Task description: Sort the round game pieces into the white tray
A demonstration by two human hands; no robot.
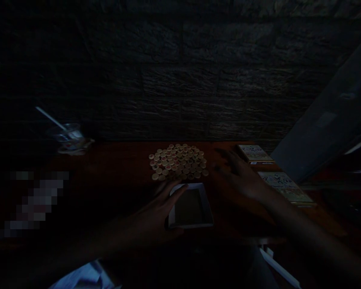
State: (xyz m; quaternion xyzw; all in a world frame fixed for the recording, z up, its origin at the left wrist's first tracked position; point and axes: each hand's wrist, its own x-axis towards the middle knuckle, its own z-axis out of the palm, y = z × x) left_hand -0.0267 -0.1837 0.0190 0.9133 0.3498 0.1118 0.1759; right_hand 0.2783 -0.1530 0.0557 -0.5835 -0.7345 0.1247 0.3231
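In the dim head view, a loose heap of round, pale, coin-shaped game pieces [180,160] lies on the wooden table, several with red or dark markings. Directly in front of it is a shallow open box [209,208] with a pale rim and a dark inside; I see no pieces in it. My left hand [164,202] spans the box's left side, thumb at the near corner and fingers across the far left corner. To the right of the heap, my right hand [239,174] is held with its fingers apart and nothing in them.
Two flat printed boxes, a far one [254,152] and a nearer one [284,186], lie at the table's right. A clear cup with a straw [67,132] stands at left. A rough block wall [180,80] rises behind the table [120,160].
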